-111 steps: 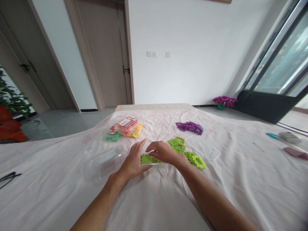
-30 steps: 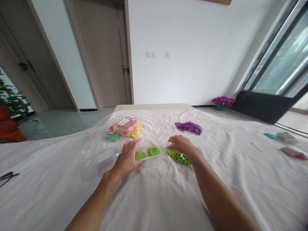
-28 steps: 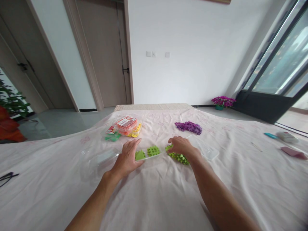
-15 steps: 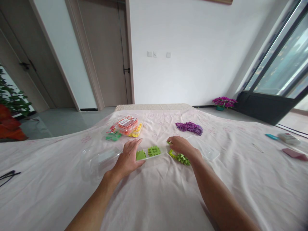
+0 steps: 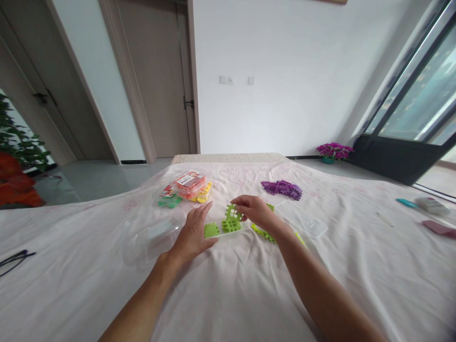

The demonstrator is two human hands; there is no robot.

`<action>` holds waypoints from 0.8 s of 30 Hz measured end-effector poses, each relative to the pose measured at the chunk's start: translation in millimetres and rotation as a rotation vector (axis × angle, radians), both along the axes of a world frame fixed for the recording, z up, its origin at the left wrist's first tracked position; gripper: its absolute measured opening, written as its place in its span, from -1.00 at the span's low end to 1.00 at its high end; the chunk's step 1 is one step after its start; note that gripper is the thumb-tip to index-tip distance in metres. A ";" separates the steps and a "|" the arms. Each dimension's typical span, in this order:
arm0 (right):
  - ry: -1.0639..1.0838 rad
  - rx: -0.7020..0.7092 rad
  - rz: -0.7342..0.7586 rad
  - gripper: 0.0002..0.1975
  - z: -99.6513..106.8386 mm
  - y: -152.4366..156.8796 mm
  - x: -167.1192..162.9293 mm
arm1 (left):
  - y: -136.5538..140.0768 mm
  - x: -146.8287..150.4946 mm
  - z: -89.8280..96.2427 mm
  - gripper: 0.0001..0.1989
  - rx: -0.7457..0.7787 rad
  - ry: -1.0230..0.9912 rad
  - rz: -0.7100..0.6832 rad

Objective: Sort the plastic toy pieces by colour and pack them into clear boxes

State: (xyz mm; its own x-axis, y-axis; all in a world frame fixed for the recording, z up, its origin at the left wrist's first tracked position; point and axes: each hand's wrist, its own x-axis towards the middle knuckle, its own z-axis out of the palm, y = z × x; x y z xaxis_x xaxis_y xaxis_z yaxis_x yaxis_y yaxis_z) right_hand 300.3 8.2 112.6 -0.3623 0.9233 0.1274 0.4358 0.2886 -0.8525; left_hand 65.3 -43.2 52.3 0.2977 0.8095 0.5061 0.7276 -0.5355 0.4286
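Observation:
My right hand [image 5: 253, 209] pinches a green lattice puzzle tile [image 5: 233, 212], tilted up above a shallow clear plastic container [image 5: 228, 233]. Inside the container lie more green tiles [image 5: 212, 230], some at the left end and some on the right. My left hand [image 5: 195, 228] grips the container's left end, thumb at the near side and fingers at the far side. Loose green tiles [image 5: 263, 232] lie on the cloth under my right wrist, which partly hides them.
An open clear container [image 5: 151, 237] lies left and a clear lid [image 5: 313, 227] right. Filled boxes with red pieces [image 5: 190, 185], yellow and green ones are stacked behind. Purple tiles [image 5: 283, 188] lie at the back. Glasses [image 5: 16, 259] are far left; a pink item [image 5: 438, 228] is far right.
My right hand has moved left from the loose green pile to above the container, carrying a green tile. My left hand has stayed at the container's end.

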 end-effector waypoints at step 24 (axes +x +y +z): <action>-0.404 0.271 0.228 -0.69 -16.6 -26.4 -41.7 | -4.0 9.6 -0.4 0.04 -0.006 -0.013 -0.044</action>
